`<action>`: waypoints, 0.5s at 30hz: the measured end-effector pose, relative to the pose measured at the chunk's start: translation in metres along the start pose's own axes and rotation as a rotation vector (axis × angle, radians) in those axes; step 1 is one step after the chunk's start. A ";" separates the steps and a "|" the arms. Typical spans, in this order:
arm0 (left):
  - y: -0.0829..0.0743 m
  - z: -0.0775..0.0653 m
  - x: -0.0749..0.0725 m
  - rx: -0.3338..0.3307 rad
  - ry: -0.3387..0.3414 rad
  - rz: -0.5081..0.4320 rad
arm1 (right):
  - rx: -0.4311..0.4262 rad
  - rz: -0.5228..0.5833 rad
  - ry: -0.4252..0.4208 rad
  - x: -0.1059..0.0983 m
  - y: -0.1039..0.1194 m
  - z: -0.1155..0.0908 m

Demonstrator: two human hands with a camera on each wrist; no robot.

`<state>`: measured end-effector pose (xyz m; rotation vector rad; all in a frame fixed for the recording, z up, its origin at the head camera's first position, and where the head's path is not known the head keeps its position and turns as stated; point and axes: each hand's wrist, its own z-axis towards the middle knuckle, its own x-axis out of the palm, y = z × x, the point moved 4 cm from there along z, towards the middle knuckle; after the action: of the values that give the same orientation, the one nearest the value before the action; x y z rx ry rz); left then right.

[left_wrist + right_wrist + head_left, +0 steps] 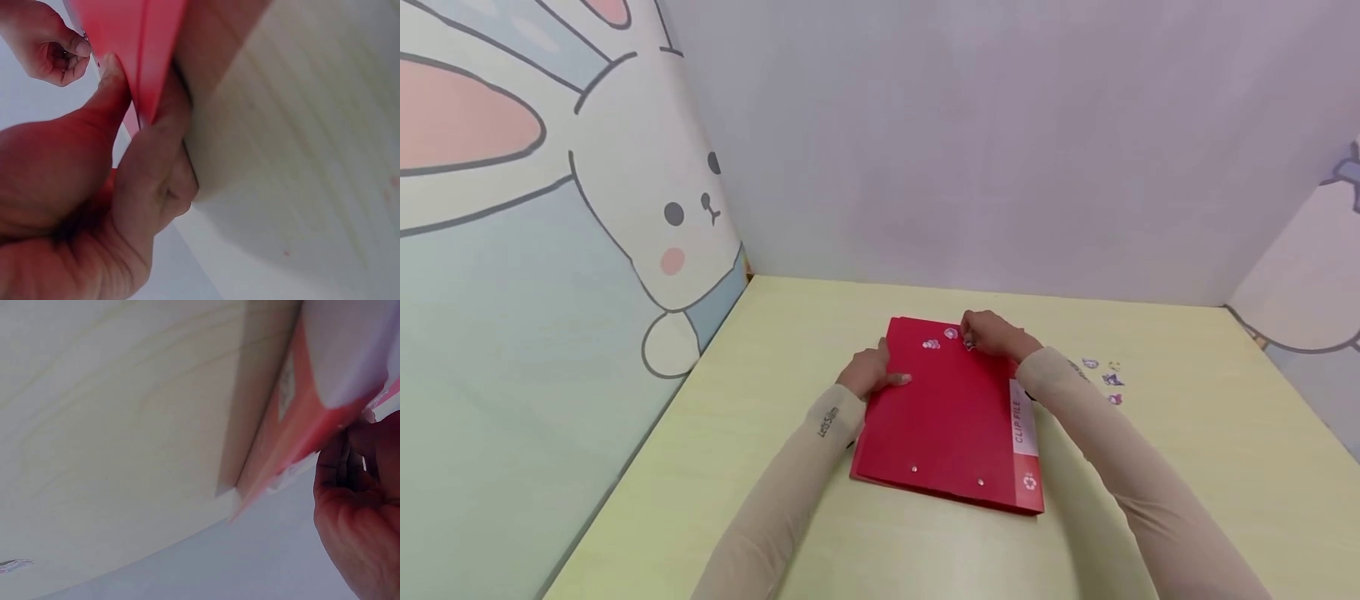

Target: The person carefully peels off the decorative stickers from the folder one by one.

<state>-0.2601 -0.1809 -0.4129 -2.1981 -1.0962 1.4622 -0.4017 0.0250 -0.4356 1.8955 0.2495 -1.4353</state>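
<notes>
A red clip file point(955, 417) lies on the table, its white "CLIP FILE" label along the right side. My left hand point(867, 371) grips its left edge; in the left wrist view the thumb point(112, 75) lies over the cover and the fingers point(162, 134) curl beneath. Near the top right corner, my right hand point(992, 333) pinches a small sticker point(970, 345) right at the cover, fingers bent. Two small stickers, one purplish point(931, 344) and one round point(951, 333), sit on the cover left of that hand. In the right wrist view, the fingertips are partly hidden.
Several loose stickers point(1112, 380) lie on the table to the right of the file, beyond the right forearm. The pale wood table point(1210, 433) meets a plain back wall point(970, 167). A side wall with a rabbit drawing point(647, 183) stands at the left.
</notes>
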 end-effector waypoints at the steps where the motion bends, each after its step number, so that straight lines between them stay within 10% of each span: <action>1: 0.000 0.000 0.000 0.003 -0.001 -0.008 | -0.009 -0.016 -0.005 0.000 0.000 0.000; 15: 0.002 0.002 0.002 0.029 -0.014 0.012 | -0.004 0.024 -0.015 0.000 0.000 -0.005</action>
<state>-0.2606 -0.1816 -0.4162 -2.1820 -1.0611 1.4907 -0.3977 0.0285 -0.4356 1.8770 0.2218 -1.4319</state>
